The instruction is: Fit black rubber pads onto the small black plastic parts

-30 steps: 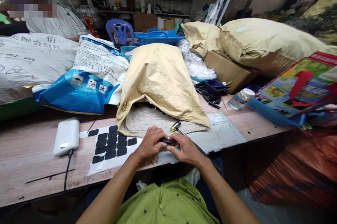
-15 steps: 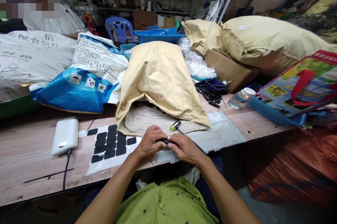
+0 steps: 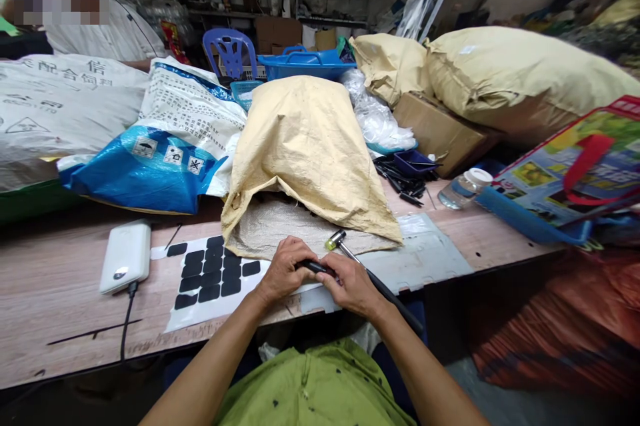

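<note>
At the table's front edge, my left hand (image 3: 285,271) and my right hand (image 3: 352,285) both close on a slim black part (image 3: 317,267). Its ends are hidden in my fingers, so I cannot tell its kind. Just beyond my right hand lies a small hammer (image 3: 389,291), with a yellow-and-metal head and a black handle reaching over the edge. A sheet of black rounded stickers (image 3: 211,277) is left of my left hand. In front of both hands, a tan woven sack (image 3: 305,139) lies with its mouth towards me.
A white power bank (image 3: 126,257) with a black cable is at left. Blue-and-white sacks (image 3: 150,159) lie behind it. To the right are black pen-like parts (image 3: 400,183), a clear jar (image 3: 465,188) and a blue tray (image 3: 537,221). Another person (image 3: 107,33) is at the far left.
The view has shifted slightly. More of the black part shows between my hands, which stay in nearly the same place, and more of the hammer's handle is visible.
</note>
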A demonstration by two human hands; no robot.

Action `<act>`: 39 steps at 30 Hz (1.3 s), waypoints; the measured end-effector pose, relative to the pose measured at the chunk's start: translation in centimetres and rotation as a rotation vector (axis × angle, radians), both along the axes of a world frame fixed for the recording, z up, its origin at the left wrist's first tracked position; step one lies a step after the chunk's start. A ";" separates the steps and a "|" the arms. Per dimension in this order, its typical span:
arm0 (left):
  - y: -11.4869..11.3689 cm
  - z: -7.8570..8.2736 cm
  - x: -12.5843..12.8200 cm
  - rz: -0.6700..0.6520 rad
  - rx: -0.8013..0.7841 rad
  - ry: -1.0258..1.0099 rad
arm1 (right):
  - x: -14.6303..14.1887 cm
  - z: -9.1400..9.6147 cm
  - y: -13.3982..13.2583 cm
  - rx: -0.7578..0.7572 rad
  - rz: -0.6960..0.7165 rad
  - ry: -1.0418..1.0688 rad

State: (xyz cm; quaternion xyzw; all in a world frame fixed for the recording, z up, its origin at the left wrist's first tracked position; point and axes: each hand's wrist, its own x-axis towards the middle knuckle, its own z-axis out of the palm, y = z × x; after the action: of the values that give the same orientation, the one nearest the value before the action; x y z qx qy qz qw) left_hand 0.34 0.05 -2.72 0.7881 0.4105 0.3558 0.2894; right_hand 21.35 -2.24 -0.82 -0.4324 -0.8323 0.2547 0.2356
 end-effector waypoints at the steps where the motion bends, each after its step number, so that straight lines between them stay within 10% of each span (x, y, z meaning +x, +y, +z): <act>1: -0.1 0.1 0.0 0.022 -0.010 -0.008 | 0.0 0.0 0.0 -0.001 -0.005 0.022; 39: -0.4 -0.1 -0.3 -0.046 0.133 0.108 | -1.7 -0.8 -1.0 0.214 -0.096 0.075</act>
State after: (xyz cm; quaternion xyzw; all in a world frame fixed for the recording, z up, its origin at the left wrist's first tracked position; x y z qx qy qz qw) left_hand 0.00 -0.31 -2.86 0.8328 0.3827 0.3328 0.2220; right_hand 19.67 -3.27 -1.59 -0.4344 -0.8237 0.1686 0.3232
